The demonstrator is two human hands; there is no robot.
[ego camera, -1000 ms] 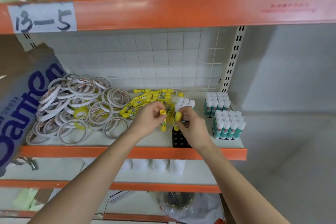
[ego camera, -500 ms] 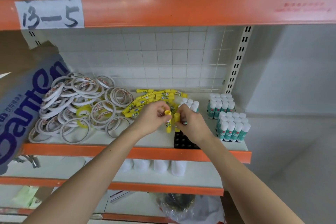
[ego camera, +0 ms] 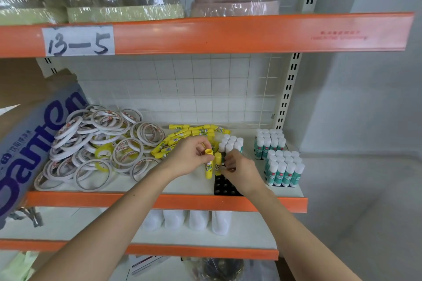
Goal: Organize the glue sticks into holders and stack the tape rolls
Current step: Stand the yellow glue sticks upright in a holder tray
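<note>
My left hand (ego camera: 189,158) holds a yellow glue stick (ego camera: 208,164) upright by its top. Beside it my right hand (ego camera: 242,170) pinches a second yellow glue stick (ego camera: 217,163) standing at the back of a black holder (ego camera: 225,186) with round holes. Several white-capped sticks (ego camera: 231,142) stand at the holder's far end. A loose pile of yellow glue sticks (ego camera: 185,138) lies behind my left hand. A heap of white tape rolls (ego camera: 96,143) covers the shelf's left part.
Two filled blocks of white-and-green glue sticks (ego camera: 283,167) stand at the shelf's right end. A cardboard box with blue lettering (ego camera: 25,143) leans at the left. An orange shelf edge (ego camera: 159,201) runs in front. White containers (ego camera: 185,219) sit on the shelf below.
The camera has tilted up, showing the wrapped goods on the upper shelf. Both hands stay together at the holder, each with its yellow stick; the two sticks now stand closer side by side.
</note>
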